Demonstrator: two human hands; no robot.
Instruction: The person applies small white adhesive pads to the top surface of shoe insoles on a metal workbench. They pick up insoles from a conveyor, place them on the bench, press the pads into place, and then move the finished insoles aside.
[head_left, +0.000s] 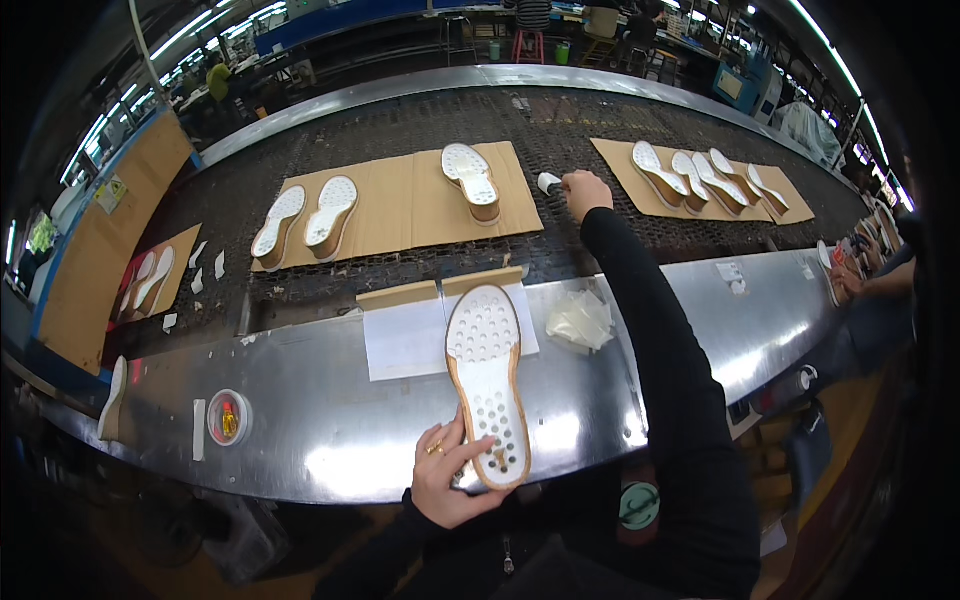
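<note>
In my left hand [455, 480] is the heel end of a shoe sole [485, 380], white on top with rows of round dimples and a brown edge. My thumb lies on its upper face, and its toe points away over white paper sheets [400, 340]. My right arm reaches out over the dark mesh belt. My right hand [586, 193] is closed around a small white-ended thing [548, 183]; its kind cannot be made out. Left of that hand, a similar sole [470, 180] stands on a cardboard sheet [400, 205].
Two soles [330, 215] share that cardboard; several more [700, 180] rest on another sheet at the right. The metal ledge [330, 430] holds a round tub [229, 418] with a small bottle inside and a translucent crumpled pile [580, 320]. Another person's hands [850, 275] work at far right.
</note>
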